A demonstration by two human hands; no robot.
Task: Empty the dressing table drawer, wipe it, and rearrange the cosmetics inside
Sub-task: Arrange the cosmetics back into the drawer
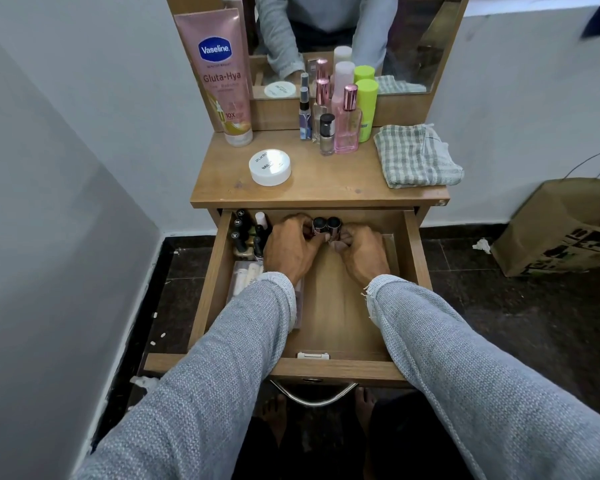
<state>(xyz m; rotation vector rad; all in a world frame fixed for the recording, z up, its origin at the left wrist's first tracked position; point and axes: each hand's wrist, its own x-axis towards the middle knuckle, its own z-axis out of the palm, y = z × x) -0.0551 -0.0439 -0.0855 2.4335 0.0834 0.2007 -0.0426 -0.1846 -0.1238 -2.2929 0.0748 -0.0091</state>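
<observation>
The wooden drawer [414, 251] stands pulled out below the dressing table top [326, 181]. Both my hands are inside it near the back. My left hand [290, 249] holds a small dark-capped bottle [318, 224], and my right hand [362, 249] holds a second one [334, 224] beside it; both bottles stand upright and touch. Several dark-capped bottles [243, 233] stand in the drawer's back left corner. A clear packet of white tubes [248, 275] lies at the left, partly under my left sleeve. The checked cloth [414, 155] lies folded on the top at the right.
On the top stand a pink Vaseline tube [222, 77], a white round jar [270, 167] and a cluster of perfume and spray bottles [340, 112] before the mirror [343, 29]. A brown paper bag [561, 226] sits on the dark floor at the right. A white wall closes the left.
</observation>
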